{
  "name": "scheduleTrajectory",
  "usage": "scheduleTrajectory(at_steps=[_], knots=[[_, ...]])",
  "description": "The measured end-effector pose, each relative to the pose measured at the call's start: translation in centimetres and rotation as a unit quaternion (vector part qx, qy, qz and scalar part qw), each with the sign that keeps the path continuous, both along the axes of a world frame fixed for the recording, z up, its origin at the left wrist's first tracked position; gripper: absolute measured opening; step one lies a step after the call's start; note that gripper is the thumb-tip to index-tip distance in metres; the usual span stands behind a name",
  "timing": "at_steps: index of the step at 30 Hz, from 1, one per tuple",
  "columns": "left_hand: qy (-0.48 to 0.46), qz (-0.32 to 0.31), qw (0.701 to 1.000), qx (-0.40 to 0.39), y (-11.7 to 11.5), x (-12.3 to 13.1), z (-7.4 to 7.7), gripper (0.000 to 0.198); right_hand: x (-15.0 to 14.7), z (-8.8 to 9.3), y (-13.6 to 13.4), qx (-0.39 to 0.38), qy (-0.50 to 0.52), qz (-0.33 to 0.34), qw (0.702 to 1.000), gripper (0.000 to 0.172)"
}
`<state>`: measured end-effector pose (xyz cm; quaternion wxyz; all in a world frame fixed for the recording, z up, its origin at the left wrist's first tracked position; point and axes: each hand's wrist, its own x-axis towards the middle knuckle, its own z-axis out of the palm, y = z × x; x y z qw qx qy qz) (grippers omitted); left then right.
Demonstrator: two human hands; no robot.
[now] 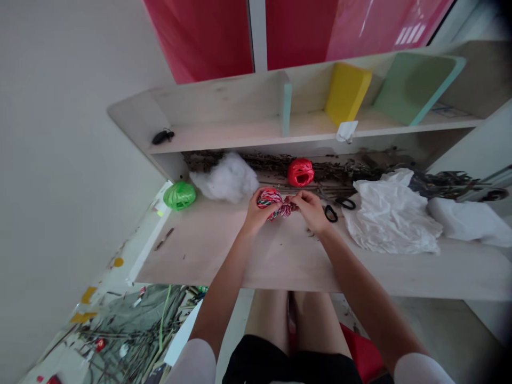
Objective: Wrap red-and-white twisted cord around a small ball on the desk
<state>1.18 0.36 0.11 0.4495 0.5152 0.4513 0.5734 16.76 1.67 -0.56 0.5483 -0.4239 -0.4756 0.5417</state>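
Note:
Over the middle of the desk, my left hand (258, 213) is wrapped round a bundle of red, white and green striped cord (270, 198). My right hand (310, 209) pinches the gathered end of the same bundle, at its right side. Exactly what lies between those right fingertips is too small to make out beyond the cord. Just behind the hands sits a ball of red plastic twine (301, 172). Black-handled scissors (331, 213) lie right beside my right hand, their blades partly hidden.
White stuffing (228, 178) and a green twine ball (180, 196) lie to the left, with a pen (164, 239) nearer the front. Dried stems (344, 169) run along the back under the shelf (224, 137). Crumpled white paper (394, 216) covers the right. Sticks (132, 330) fill the floor at lower left.

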Motion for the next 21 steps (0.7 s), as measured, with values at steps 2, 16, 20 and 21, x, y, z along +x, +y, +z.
scheduleTrajectory(at_steps=[2,16,20,21], knots=[[-0.001,0.004,1.0,-0.007,0.0,0.1,0.0,0.04,-0.1,0.1,-0.1,0.078,-0.07,-0.071,0.992,0.032],[-0.153,-0.074,0.98,-0.108,-1.1,0.8,1.5,0.046,-1.1,0.4,-1.7,0.355,-0.221,-0.308,0.854,0.033],[-0.169,-0.083,0.974,-0.128,-1.0,0.9,1.5,0.044,-1.3,0.3,-1.4,0.267,-0.134,-0.273,0.915,0.035],[-0.169,-0.081,0.974,-0.125,-1.0,0.9,1.4,0.044,-1.4,0.3,-1.3,0.246,-0.105,-0.26,0.928,0.036]])
